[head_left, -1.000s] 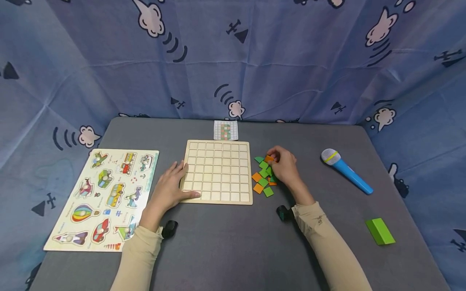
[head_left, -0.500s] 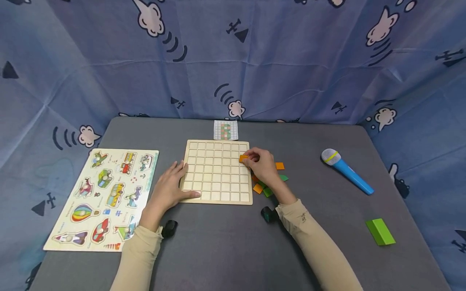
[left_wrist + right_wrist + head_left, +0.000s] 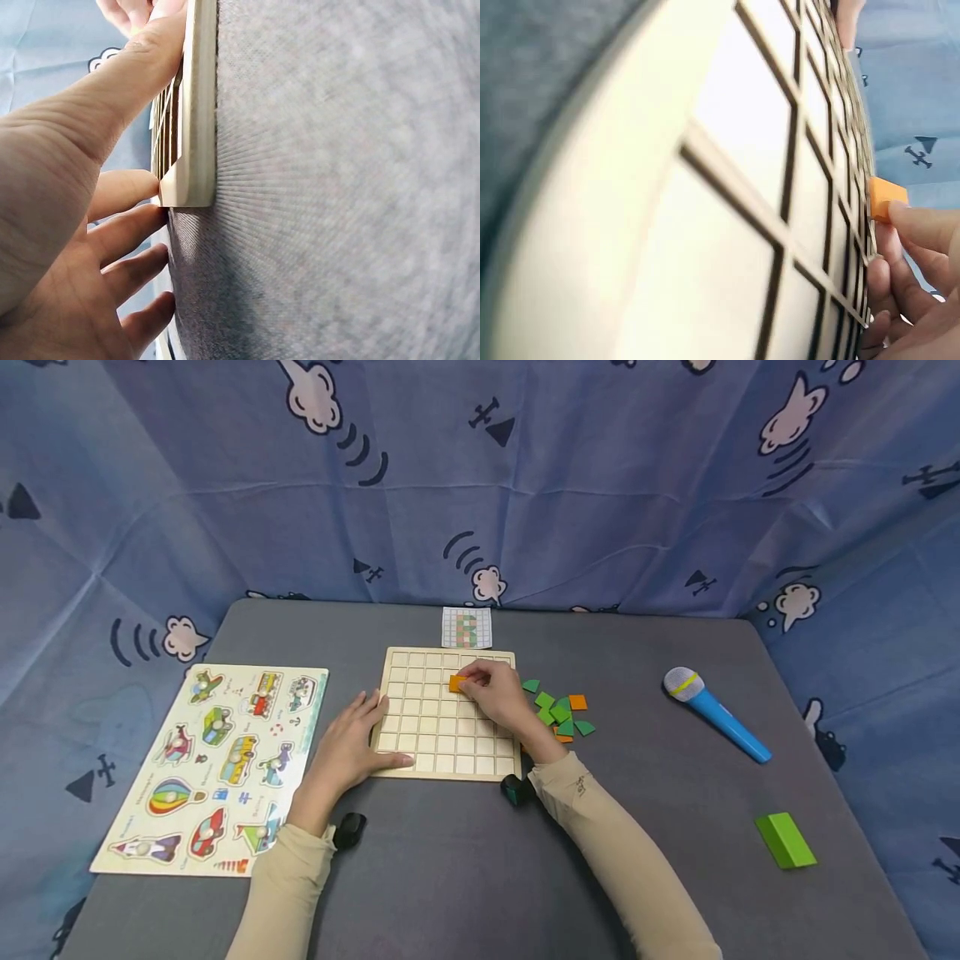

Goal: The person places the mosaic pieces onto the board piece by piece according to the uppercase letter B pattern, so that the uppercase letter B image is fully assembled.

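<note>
My right hand pinches an orange square tile over the upper middle of the wooden grid board. In the right wrist view the orange tile is between thumb and fingers, close to the grid; whether it touches cannot be told. My left hand rests at the board's left edge, its thumb lying across the near left corner and its fingers spread along the side. The left wrist view shows the thumb on top of the board's rim. A small printed pattern card lies behind the board.
Several green and orange tiles lie loose to the right of the board, partly behind the right wrist. A vehicle picture puzzle is at left. A blue toy microphone and a green block lie at right.
My right hand has picked an orange tile from the loose pile and carried it left over the board. The loose tiles have shifted slightly. My left hand stays in place.
</note>
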### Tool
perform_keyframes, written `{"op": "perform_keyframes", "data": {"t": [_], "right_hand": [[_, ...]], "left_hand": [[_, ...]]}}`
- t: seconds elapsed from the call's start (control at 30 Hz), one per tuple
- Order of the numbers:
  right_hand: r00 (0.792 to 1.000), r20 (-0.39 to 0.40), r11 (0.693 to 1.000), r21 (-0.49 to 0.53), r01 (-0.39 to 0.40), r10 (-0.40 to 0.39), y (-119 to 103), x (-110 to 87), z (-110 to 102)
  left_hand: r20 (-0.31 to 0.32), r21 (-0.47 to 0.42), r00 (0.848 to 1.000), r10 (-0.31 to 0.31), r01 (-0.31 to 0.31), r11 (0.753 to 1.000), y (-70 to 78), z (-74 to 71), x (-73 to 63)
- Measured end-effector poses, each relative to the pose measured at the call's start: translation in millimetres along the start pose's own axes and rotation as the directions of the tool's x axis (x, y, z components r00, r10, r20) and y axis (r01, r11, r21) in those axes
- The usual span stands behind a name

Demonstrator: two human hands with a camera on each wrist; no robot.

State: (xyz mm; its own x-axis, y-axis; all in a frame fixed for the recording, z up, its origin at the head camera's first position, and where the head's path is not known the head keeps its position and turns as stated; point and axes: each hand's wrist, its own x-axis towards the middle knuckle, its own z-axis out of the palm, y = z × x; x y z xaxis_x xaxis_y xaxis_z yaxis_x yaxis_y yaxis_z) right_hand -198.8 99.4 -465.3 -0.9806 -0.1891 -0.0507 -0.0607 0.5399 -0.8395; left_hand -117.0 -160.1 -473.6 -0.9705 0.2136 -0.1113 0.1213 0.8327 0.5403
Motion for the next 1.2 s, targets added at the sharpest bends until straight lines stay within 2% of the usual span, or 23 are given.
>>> {"op": "perform_keyframes", "data": {"t": [0.17, 0.57, 0.83, 1.2], "right_hand": [[1.0, -0.014, 1.0, 0.008, -0.004, 0.004, -4, 8.9, 7], [0.999, -0.043, 0.997, -0.072, 0.014, -0.017, -11, 27.7, 23], [0.998, -0.015, 0.982, -0.181, 0.061, -0.065, -18, 31.4, 34], [0.999, -0.034, 0.975, -0.22, 0.033, -0.042, -20, 30.2, 35]], "left_hand": [[0.008, -0.01, 1.0, -0.006, 0.006, 1.0, 0.0, 0.0, -0.6], [0.013, -0.003, 1.0, -0.004, 0.004, 1.0, -2.1, -0.4, 1.1], [0.01, -0.004, 1.0, 0.0, 0.0, 1.0, -1.1, -0.3, 1.5], [0.008, -0.003, 1.0, 0.002, -0.002, 1.0, -1.8, 0.7, 1.7]]}}
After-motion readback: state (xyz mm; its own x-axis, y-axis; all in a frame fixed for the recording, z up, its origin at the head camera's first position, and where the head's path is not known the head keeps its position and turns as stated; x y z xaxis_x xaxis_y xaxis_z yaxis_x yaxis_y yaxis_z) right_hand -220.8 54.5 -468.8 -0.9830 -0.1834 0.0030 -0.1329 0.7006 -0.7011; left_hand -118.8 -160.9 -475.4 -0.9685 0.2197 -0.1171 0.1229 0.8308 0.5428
